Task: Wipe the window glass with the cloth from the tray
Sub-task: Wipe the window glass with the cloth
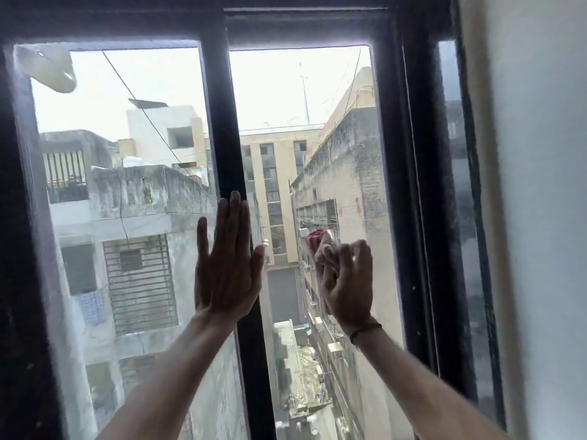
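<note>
The window fills the head view, with a left glass pane (127, 100) and a right glass pane (286, 90) split by a dark centre bar (219, 122). My left hand (227, 265) lies flat and open, fingers up, across the centre bar and the edge of the left pane. My right hand (347, 281) is closed around a bunched pale cloth with a red patch (322, 246), held against the right pane at mid height. The tray is out of view.
A dark window frame (409, 154) runs down the right side, with a narrow glass strip (457, 185) and a white wall (540, 217) beyond it. A pale piece of tape (47, 69) sticks to the left pane's top corner. Buildings show outside.
</note>
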A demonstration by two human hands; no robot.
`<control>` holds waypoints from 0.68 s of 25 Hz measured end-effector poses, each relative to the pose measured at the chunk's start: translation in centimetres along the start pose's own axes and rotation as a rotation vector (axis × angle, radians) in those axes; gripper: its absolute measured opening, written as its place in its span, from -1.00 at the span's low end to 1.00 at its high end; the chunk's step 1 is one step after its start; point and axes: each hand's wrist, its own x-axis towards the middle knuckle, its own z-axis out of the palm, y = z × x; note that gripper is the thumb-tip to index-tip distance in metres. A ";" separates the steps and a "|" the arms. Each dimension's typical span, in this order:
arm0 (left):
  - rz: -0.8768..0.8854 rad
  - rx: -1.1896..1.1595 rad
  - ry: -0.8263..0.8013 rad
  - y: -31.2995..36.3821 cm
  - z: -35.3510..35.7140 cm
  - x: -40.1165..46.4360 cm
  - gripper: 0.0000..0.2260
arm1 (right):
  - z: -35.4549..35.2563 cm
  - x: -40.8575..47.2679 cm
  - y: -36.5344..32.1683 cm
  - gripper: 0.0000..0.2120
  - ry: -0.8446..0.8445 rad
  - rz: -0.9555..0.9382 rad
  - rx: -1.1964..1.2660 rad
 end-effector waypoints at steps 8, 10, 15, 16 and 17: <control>0.021 0.071 0.074 -0.3 1.3 0.3 -0.36 | -1.4 -1.9 4.8 -0.84 -0.063 -0.267 0.031; 0.018 0.075 0.088 -0.3 1.7 0.3 -0.36 | -0.5 1.5 4.0 -0.85 0.049 0.011 0.029; 0.018 0.075 0.052 0.0 1.1 0.6 -0.35 | -0.5 -3.9 2.5 -0.55 -0.190 -0.496 0.087; 0.023 0.067 0.052 0.1 1.0 0.5 -0.35 | -1.2 -4.3 3.4 -0.71 -0.201 -0.453 0.077; 0.017 0.060 0.052 0.1 0.9 0.3 -0.34 | -1.4 -4.0 3.4 -0.81 -0.159 -0.323 0.058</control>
